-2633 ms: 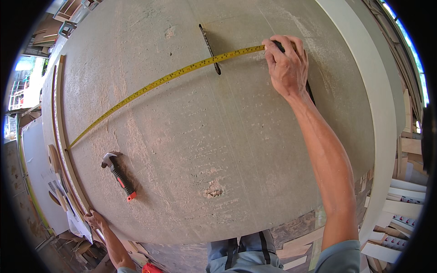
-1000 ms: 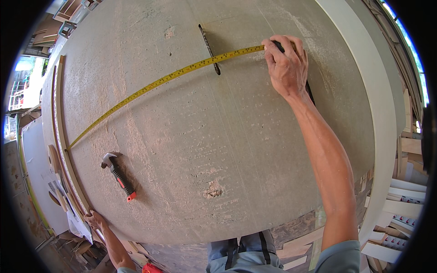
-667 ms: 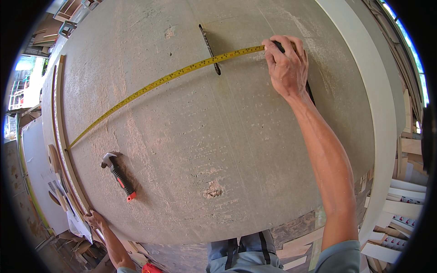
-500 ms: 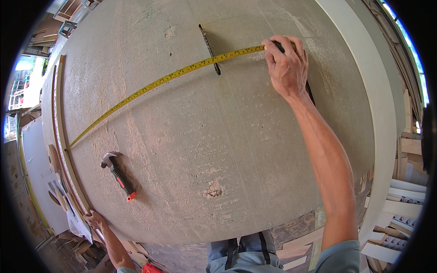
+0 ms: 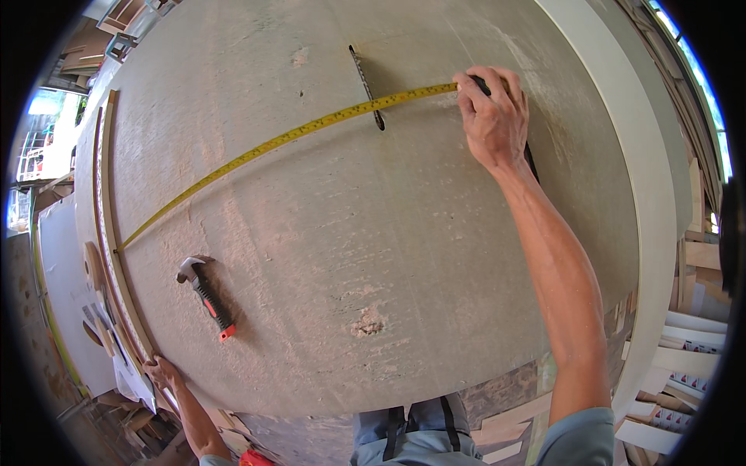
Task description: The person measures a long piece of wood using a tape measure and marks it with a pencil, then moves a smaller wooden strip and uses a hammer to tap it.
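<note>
A yellow tape measure (image 5: 299, 130) is stretched in a slight arc across a wide grey work surface (image 5: 311, 225). My right hand (image 5: 495, 116) is closed around its dark case, at the far right. At the left, the tape's end meets a long, thin wooden strip (image 5: 122, 283) lying along the surface's edge. My left hand (image 5: 162, 373) grips this strip near its close end, fingers partly hidden. Between the tape and my left hand lies a claw hammer (image 5: 207, 299) with a black and red handle, touched by neither hand.
Under the tape runs a narrow dark slot-like line (image 5: 366, 87); another is partly behind my right forearm. Sawdust is scattered over the surface. A pale curved-looking border (image 5: 651, 194) bounds the right side. White and wooden boards (image 5: 688, 357) are stacked beyond it.
The surface, hammer and tape appear shifted slightly right in view. Both hands keep their holds, and the tape stays stretched between the strip and my right hand.
</note>
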Demonstrator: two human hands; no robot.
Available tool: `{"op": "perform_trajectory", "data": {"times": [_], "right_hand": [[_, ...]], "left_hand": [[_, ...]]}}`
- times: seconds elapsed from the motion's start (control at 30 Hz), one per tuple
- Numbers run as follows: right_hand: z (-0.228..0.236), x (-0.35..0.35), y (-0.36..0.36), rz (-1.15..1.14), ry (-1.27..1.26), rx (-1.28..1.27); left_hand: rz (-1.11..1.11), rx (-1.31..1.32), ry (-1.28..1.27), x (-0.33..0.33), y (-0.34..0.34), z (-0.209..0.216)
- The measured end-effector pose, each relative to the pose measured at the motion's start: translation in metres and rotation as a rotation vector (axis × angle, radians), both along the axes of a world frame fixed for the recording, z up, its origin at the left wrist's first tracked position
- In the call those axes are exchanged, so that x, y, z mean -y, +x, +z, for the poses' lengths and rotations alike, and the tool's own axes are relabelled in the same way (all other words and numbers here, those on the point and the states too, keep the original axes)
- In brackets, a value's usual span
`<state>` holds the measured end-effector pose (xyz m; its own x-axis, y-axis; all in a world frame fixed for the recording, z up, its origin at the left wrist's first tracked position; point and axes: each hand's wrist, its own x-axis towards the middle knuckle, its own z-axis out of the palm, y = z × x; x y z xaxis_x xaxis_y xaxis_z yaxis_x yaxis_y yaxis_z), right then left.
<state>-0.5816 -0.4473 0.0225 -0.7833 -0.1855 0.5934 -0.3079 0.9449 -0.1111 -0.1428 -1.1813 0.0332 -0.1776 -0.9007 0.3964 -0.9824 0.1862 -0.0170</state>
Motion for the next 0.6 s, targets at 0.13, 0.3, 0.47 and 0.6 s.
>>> {"op": "perform_trajectory", "data": {"times": [0.13, 0.3, 0.47, 0.6], "right_hand": [[0.002, 0.000, 0.000, -0.003, 0.001, 0.008], [0.004, 0.001, -0.005, 0.003, -0.001, 0.015], [0.012, 0.003, -0.002, -0.026, 0.011, 0.048], [0.014, -0.002, 0.007, -0.053, 0.044, 0.069]], "left_hand": [[-0.023, -0.031, 0.020, -0.005, -0.005, 0.002], [-0.102, -0.112, -0.017, 0.006, 0.001, -0.002], [-0.116, -0.136, -0.008, 0.005, 0.003, -0.004], [-0.136, -0.117, -0.062, -0.012, -0.010, -0.011]]}}
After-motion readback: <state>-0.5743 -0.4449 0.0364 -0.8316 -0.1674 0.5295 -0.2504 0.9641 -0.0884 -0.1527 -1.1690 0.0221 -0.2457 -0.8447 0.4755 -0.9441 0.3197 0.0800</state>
